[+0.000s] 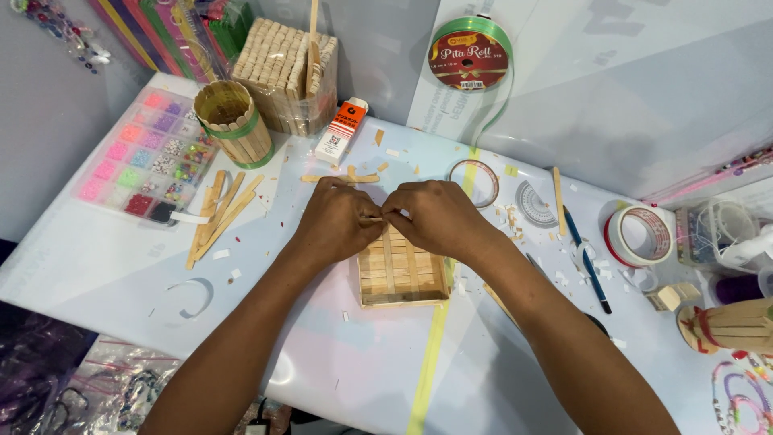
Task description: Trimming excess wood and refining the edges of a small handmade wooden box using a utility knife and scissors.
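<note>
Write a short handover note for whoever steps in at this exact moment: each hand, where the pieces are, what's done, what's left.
Left hand and right hand pinch one thin stick between their fingertips, just above the far edge of the square stick panel on the table.
Done: the panel's slats and cross sticks are in place.
Left: the pinched stick is not yet laid down.
Spare loose sticks lie to the left; the glue tube is behind.
</note>
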